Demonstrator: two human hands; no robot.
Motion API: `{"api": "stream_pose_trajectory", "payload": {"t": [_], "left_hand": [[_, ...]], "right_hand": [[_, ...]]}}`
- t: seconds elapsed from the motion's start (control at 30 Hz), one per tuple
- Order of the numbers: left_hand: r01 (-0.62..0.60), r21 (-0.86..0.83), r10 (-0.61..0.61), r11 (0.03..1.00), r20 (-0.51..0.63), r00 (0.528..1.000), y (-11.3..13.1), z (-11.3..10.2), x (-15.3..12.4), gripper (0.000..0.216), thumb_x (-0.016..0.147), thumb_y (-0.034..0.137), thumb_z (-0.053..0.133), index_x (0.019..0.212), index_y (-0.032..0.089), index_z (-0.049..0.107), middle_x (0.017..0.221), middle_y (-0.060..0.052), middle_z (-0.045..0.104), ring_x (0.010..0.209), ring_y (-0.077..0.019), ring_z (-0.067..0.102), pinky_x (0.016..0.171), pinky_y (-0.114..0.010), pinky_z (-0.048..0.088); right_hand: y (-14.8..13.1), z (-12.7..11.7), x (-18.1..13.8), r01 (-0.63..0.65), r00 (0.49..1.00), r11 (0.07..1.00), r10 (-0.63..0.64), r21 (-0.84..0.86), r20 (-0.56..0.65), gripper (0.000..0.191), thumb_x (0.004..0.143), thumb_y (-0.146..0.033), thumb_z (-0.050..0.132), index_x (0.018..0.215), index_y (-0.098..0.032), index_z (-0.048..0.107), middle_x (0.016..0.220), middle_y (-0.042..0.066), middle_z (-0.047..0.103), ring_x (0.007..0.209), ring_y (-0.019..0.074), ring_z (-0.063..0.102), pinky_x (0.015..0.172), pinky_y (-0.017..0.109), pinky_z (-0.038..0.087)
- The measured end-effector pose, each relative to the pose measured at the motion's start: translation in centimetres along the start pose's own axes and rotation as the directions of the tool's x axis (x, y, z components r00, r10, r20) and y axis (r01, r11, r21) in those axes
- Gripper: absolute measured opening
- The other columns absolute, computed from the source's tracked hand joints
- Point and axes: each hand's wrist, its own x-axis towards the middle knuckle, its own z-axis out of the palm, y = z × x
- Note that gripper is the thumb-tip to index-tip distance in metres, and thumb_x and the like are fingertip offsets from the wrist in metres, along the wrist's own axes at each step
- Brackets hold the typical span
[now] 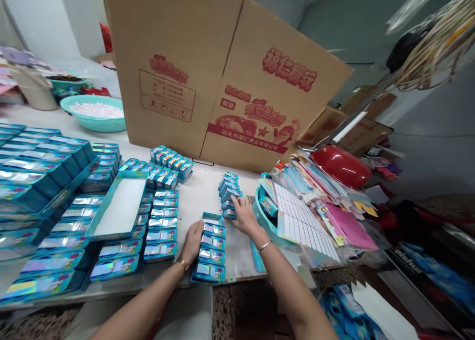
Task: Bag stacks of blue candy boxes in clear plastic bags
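Observation:
My left hand (192,242) is curled against the left side of a narrow blue display tray (212,217), holding it near the table's front edge. Small blue candy boxes (211,255) with shiny windows stand in a row in that tray, and its far end shows an open gap. Just to the right, my right hand (245,215) has its fingers closed on a small blue box (229,205) at the near part of a short loose row. The fingertips partly cover that box. Behind it, more boxes of the row (228,181) lean together on the tabletop.
Filled trays (40,167) are stacked at the left, with an empty blue tray (118,206) lying across boxes. A large cardboard carton (178,43) stands at the back. A turquoise basin (274,226) with boxes and printed sheets (304,221) sits at the right. White pieces fill another basin (111,125).

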Motion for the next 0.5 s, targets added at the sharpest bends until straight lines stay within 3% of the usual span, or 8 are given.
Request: {"api": "stream_pose_trajectory", "payload": {"t": [0.17,0.3,0.4,0.5], "left_hand": [[-0.057,-0.020,0.057,0.998,-0.007,0.998,-0.9,-0.2,-0.2,0.043,0.090,0.053,0.048,0.088,0.015,0.069,0.097,-0.009,0.070,0.096,-0.0241,0.062,0.094,-0.036,0.046],[-0.062,-0.109,0.054,0.992,-0.076,0.996,-1.5,-0.1,-0.5,0.049,0.090,0.048,0.051,0.128,0.017,0.056,0.110,-0.009,0.066,0.100,-0.0213,0.062,0.094,-0.035,0.047],[-0.054,-0.120,0.036,0.991,-0.146,0.989,-1.6,0.1,-0.6,0.064,0.089,0.048,0.054,0.144,0.018,0.041,0.127,-0.013,0.059,0.115,-0.0236,0.058,0.103,-0.039,0.043],[-0.014,-0.159,0.000,0.987,-0.088,0.996,-1.5,0.2,-0.7,0.068,0.090,0.049,0.052,0.149,0.020,0.035,0.154,-0.014,0.038,0.139,-0.0258,0.040,0.115,-0.042,0.031]], "right_hand": [[0.0,-3.1,1.7,0.049,0.988,0.999,-0.049,0.008,0.148,0.060,0.067,-0.030,0.074,0.122,-0.017,0.052,0.115,0.013,0.055,0.108,0.0325,0.047,0.093,0.047,0.038],[-0.4,-5.2,2.6,0.039,0.984,0.968,-0.081,0.250,0.159,0.066,0.066,-0.036,0.077,0.123,-0.018,0.049,0.112,0.008,0.054,0.104,0.0270,0.051,0.091,0.041,0.040],[-1.6,-5.7,3.9,0.050,0.949,0.914,-0.169,0.402,0.266,0.077,0.062,-0.038,0.081,0.129,-0.020,0.048,0.118,0.007,0.051,0.105,0.0252,0.052,0.089,0.036,0.042],[-3.4,-5.2,5.8,0.050,0.902,0.901,-0.225,0.431,0.368,0.083,0.059,-0.040,0.085,0.131,-0.020,0.050,0.117,0.006,0.051,0.104,0.0248,0.053,0.089,0.036,0.043]]}}
